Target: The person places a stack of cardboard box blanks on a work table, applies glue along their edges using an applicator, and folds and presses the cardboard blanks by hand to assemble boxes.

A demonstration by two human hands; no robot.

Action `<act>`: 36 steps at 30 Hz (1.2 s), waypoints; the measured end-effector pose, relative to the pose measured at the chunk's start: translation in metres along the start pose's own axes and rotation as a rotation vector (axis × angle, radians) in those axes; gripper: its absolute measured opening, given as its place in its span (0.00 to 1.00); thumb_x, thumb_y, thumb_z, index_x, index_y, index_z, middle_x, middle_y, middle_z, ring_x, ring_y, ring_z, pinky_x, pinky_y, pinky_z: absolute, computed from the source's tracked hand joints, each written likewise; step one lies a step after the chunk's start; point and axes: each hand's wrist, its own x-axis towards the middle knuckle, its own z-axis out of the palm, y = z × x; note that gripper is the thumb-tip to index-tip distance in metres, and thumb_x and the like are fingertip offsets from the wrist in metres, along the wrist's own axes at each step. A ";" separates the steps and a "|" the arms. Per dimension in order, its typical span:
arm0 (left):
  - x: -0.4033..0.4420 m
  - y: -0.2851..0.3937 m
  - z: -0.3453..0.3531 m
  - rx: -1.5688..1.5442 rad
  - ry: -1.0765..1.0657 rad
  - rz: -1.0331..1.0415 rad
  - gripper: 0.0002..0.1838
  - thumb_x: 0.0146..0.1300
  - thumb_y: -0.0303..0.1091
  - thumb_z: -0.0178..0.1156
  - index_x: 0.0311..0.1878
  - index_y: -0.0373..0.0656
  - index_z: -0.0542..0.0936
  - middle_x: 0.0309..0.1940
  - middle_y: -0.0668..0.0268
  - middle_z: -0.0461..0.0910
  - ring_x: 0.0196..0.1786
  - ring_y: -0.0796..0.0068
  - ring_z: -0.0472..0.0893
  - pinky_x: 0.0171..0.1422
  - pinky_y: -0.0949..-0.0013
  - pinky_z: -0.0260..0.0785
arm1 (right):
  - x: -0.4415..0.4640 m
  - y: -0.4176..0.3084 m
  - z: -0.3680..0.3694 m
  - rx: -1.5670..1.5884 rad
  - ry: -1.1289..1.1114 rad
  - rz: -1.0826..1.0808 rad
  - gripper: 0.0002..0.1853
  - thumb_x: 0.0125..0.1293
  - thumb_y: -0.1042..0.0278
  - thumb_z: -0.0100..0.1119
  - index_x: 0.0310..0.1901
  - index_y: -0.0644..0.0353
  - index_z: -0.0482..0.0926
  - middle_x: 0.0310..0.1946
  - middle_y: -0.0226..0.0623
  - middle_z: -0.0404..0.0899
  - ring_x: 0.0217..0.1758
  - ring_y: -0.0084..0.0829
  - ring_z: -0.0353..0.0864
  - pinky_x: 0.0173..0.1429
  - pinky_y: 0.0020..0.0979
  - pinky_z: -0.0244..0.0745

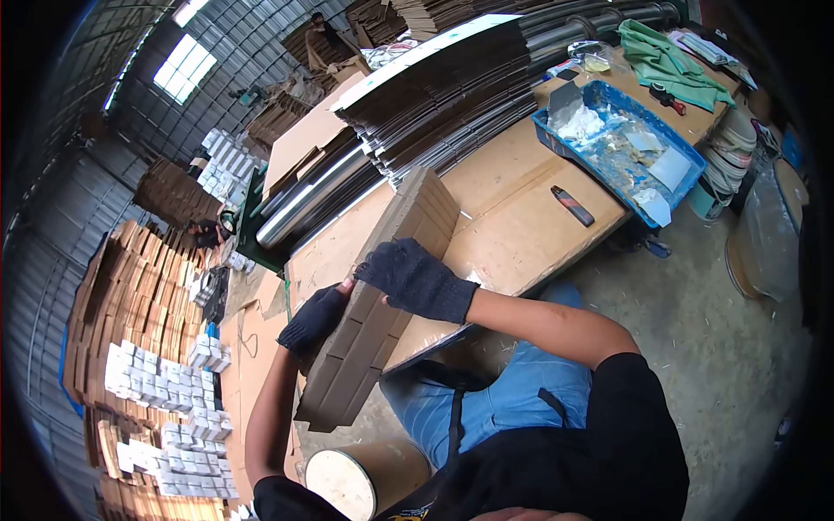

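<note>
A thick stack of folded brown cardboard (365,356) with slotted edges stands tilted on its long side, leaning over the table edge. My left hand (314,318), in a dark knit glove, grips the stack's left side, its thumb near the top edge. My right hand (417,280), gloved alike, lies across the near face with its fingers curled at the upper edge, close to the left thumb. The right fingertips are partly hidden. A box cutter (572,207) with a dark handle lies on the table to the right.
A blue tray (546,132) with white paste and scraps stands on the cardboard-covered table (512,252). Behind is a tall pile of dark sheets (443,95) beside metal rollers (304,204). A round drum (340,486) is below. Two people work farther back.
</note>
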 end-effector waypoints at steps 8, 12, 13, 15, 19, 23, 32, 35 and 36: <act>-0.001 0.000 -0.001 0.062 0.068 -0.008 0.32 0.80 0.59 0.49 0.62 0.38 0.82 0.55 0.64 0.84 0.57 0.73 0.79 0.67 0.68 0.68 | -0.002 -0.001 0.001 -0.048 -0.011 -0.001 0.33 0.59 0.54 0.75 0.65 0.52 0.74 0.55 0.44 0.75 0.62 0.42 0.74 0.68 0.48 0.66; -0.003 0.003 0.004 0.017 0.078 0.092 0.27 0.81 0.55 0.51 0.60 0.39 0.82 0.49 0.67 0.83 0.53 0.76 0.77 0.64 0.68 0.68 | 0.000 -0.002 0.001 -0.068 -0.045 0.015 0.27 0.60 0.54 0.74 0.58 0.54 0.77 0.54 0.44 0.75 0.61 0.42 0.74 0.66 0.48 0.67; -0.003 0.002 0.004 0.022 0.070 0.088 0.27 0.81 0.55 0.51 0.60 0.39 0.82 0.49 0.67 0.83 0.53 0.76 0.77 0.64 0.68 0.68 | 0.001 -0.003 0.001 -0.066 -0.046 0.025 0.27 0.60 0.54 0.74 0.58 0.54 0.77 0.54 0.44 0.75 0.61 0.42 0.74 0.66 0.48 0.67; 0.002 -0.004 -0.001 0.081 0.084 0.152 0.26 0.81 0.54 0.51 0.60 0.38 0.82 0.49 0.68 0.83 0.53 0.77 0.76 0.64 0.68 0.68 | 0.002 -0.002 0.000 -0.057 0.005 -0.002 0.24 0.59 0.54 0.75 0.53 0.55 0.80 0.53 0.44 0.76 0.61 0.41 0.74 0.65 0.48 0.68; 0.018 -0.015 -0.008 0.220 0.078 0.170 0.27 0.82 0.52 0.49 0.61 0.36 0.80 0.49 0.65 0.84 0.54 0.75 0.77 0.65 0.67 0.68 | 0.005 -0.003 -0.001 -0.038 -0.073 0.028 0.25 0.58 0.55 0.76 0.53 0.55 0.80 0.54 0.45 0.76 0.61 0.42 0.75 0.65 0.47 0.69; 0.016 -0.002 0.003 0.249 0.132 0.223 0.27 0.83 0.52 0.48 0.62 0.36 0.80 0.49 0.63 0.84 0.54 0.73 0.77 0.66 0.66 0.67 | 0.003 0.001 -0.001 0.010 -0.016 0.016 0.25 0.57 0.55 0.76 0.54 0.55 0.81 0.55 0.45 0.77 0.62 0.42 0.75 0.65 0.48 0.69; 0.019 -0.003 -0.005 0.216 0.055 0.176 0.26 0.83 0.50 0.48 0.64 0.36 0.80 0.56 0.67 0.83 0.59 0.75 0.78 0.69 0.68 0.66 | 0.004 0.000 -0.001 -0.015 0.030 0.001 0.22 0.57 0.56 0.76 0.51 0.53 0.83 0.53 0.44 0.79 0.61 0.41 0.76 0.64 0.46 0.68; 0.018 -0.007 -0.011 0.089 -0.055 0.176 0.29 0.82 0.54 0.49 0.65 0.36 0.80 0.55 0.64 0.84 0.58 0.73 0.78 0.71 0.66 0.65 | 0.008 -0.001 -0.006 -0.020 -0.026 0.017 0.22 0.56 0.57 0.76 0.51 0.54 0.83 0.52 0.43 0.79 0.60 0.40 0.76 0.63 0.46 0.69; 0.017 -0.008 -0.014 0.053 -0.071 0.075 0.30 0.82 0.55 0.49 0.64 0.36 0.81 0.56 0.64 0.84 0.59 0.73 0.78 0.71 0.66 0.66 | 0.009 -0.002 -0.008 -0.025 -0.055 0.025 0.21 0.55 0.58 0.76 0.50 0.53 0.83 0.50 0.42 0.79 0.58 0.39 0.77 0.61 0.44 0.69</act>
